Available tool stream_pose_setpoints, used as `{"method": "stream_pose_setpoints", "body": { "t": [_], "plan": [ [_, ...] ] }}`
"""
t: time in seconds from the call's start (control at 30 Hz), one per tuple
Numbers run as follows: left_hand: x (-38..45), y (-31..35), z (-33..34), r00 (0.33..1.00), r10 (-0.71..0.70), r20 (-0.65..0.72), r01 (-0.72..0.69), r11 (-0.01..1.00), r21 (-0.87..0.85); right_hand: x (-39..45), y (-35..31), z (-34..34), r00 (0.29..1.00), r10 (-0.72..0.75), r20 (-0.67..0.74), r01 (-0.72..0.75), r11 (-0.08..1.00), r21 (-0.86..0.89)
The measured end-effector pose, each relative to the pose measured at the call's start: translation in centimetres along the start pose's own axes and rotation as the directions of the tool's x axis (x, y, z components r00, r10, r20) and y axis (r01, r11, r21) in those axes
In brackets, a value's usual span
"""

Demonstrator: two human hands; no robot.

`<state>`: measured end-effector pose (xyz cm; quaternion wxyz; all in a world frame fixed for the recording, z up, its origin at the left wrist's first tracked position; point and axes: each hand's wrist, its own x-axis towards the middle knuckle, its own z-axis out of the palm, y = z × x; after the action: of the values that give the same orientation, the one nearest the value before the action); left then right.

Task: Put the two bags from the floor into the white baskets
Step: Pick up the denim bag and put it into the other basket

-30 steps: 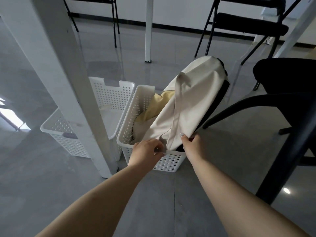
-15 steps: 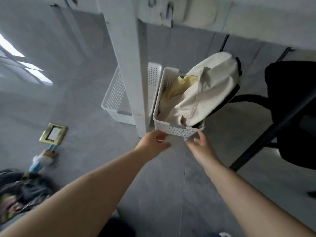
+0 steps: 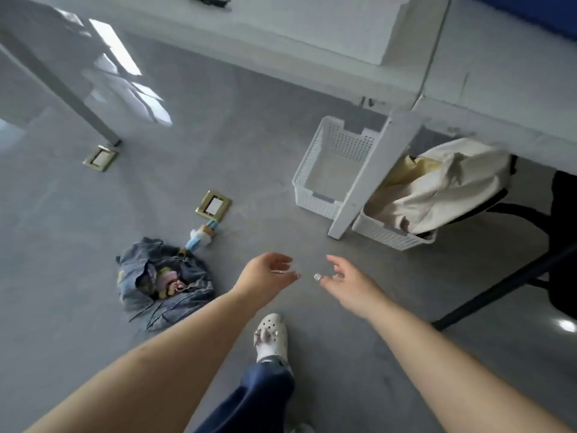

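A cream canvas bag sits in the right white basket, bulging over its rim. The left white basket beside it holds nothing. A crumpled blue denim bag lies on the grey floor at the lower left, with a small doll charm stretched out from it. My left hand and my right hand hover above the floor in the middle, fingers apart and holding nothing. The denim bag lies to the left of my left hand.
A white table leg stands between the two baskets, under a white tabletop. A black chair is at the right. Two brass floor sockets sit in the floor. My white shoe is below my hands.
Both hands let go of the cream bag in the right basket and drew back. My view swung left and down, bringing the denim bag on the floor into sight.
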<state>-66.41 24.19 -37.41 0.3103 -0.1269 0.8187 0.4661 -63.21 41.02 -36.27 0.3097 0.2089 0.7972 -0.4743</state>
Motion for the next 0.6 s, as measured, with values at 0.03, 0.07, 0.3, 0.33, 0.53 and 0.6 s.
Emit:
{"method": "stream_pose_setpoints", "body": {
  "t": [0.03, 0.07, 0.3, 0.33, 0.53, 0.6],
  "plan": [
    [-1.4, -1.4, -0.9, 0.999, -0.026, -0.027, 0.025, 0.999, -0.032, -0.9, -0.4, 1.2, 1.000, -0.004, 0.028, 0.004, 1.000, -0.005],
    [-3.3, -3.1, -2.1, 0.997, -0.063, -0.053, 0.060, 0.997, -0.057, -2.1, -0.8, 2.9, 0.998, -0.001, 0.061, 0.002, 1.000, -0.010],
    [-12.7, -11.9, -9.6, 0.956, -0.262, -0.136, 0.224, 0.944, -0.243, -6.9, -2.6, 12.3, 0.975, 0.013, 0.222, 0.004, 0.997, -0.078],
    [-13.3, -12.8, -10.6, 0.950, -0.276, -0.143, 0.235, 0.939, -0.251, -7.1, -2.9, 13.3, 0.974, 0.014, 0.228, 0.003, 0.997, -0.074],
    [-15.2, -17.5, -16.7, 0.926, -0.324, -0.193, 0.249, 0.910, -0.333, -7.0, -5.7, 20.1, 0.966, 0.031, 0.255, 0.004, 0.991, -0.136],
    [-15.0, -18.9, -18.8, 0.927, -0.327, -0.185, 0.246, 0.900, -0.359, -6.6, -7.2, 22.2, 0.965, 0.043, 0.259, 0.002, 0.986, -0.170]
  ]
}}
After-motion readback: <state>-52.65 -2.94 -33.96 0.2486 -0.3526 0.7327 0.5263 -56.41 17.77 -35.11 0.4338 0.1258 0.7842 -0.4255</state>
